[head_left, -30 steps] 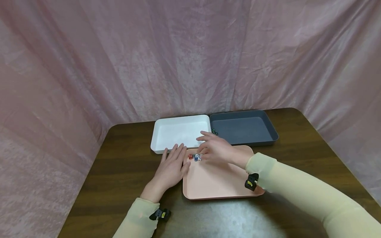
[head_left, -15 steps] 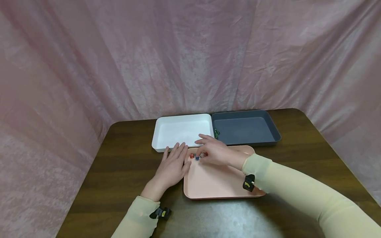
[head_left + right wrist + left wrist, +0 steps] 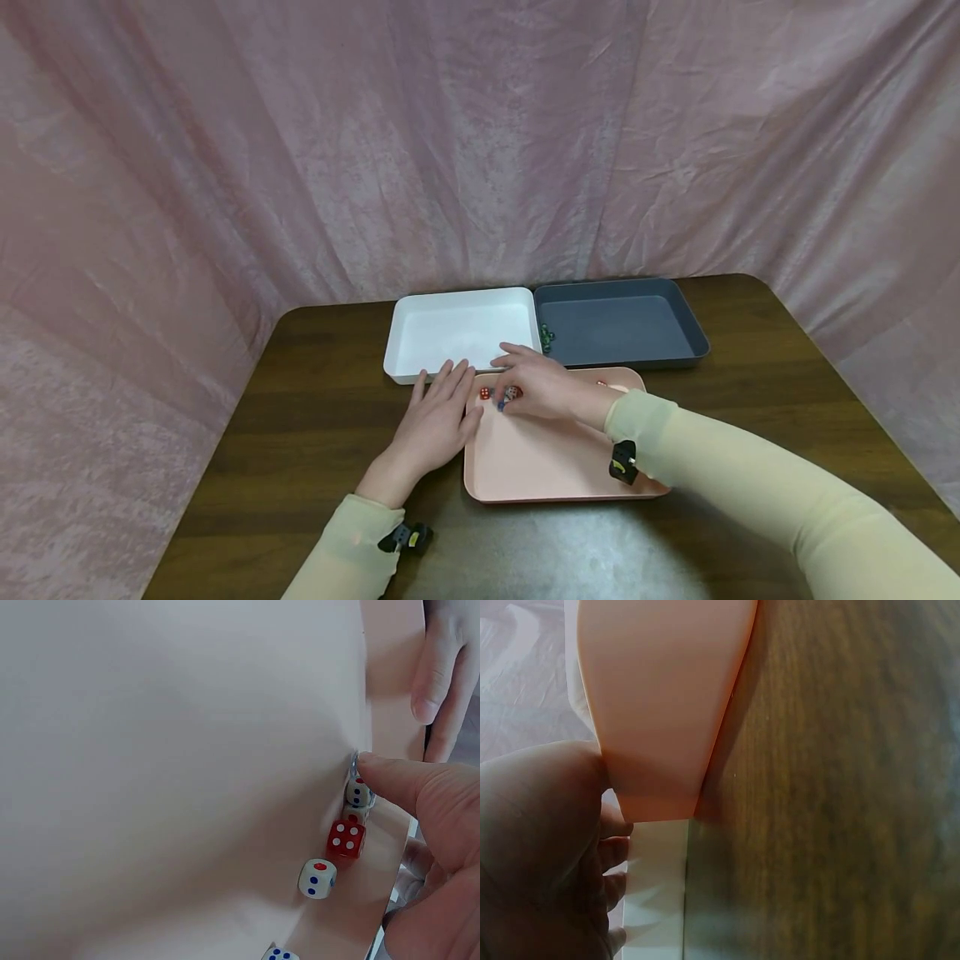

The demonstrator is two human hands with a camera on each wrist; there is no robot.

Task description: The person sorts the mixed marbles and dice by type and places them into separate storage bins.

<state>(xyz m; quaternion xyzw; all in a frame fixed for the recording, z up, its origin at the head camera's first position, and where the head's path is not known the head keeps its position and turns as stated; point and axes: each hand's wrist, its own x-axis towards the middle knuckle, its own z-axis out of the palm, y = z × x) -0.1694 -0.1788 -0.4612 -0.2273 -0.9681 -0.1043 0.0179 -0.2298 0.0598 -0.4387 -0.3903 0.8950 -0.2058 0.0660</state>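
In the head view my right hand (image 3: pixel 543 385) arches over the back left part of the pink tray (image 3: pixel 555 467). Its thumb and forefinger come together on a small blue glassy piece (image 3: pixel 501 406); the right wrist view shows the thumb tip against a translucent piece (image 3: pixel 355 763). White and red dice, such as a red die (image 3: pixel 346 838) and a white die (image 3: pixel 317 878), line the tray's edge under that hand. Another red die (image 3: pixel 484 392) sits by the left corner. My left hand (image 3: pixel 431 421) lies flat, fingers straight, along the pink tray's left edge, fingertips at the white tray.
Behind the pink tray stand a white tray (image 3: pixel 465 321) and a dark grey tray (image 3: pixel 615 317), side by side. Several green glassy pieces (image 3: pixel 546 337) lie in the grey tray's left corner. One more red die (image 3: pixel 602 383) shows beyond my right forearm.
My right thumb and forefinger have closed in on the blue piece, which has shifted slightly toward me. White dice have moved right, away from the corner's red die. My left hand stays in place.
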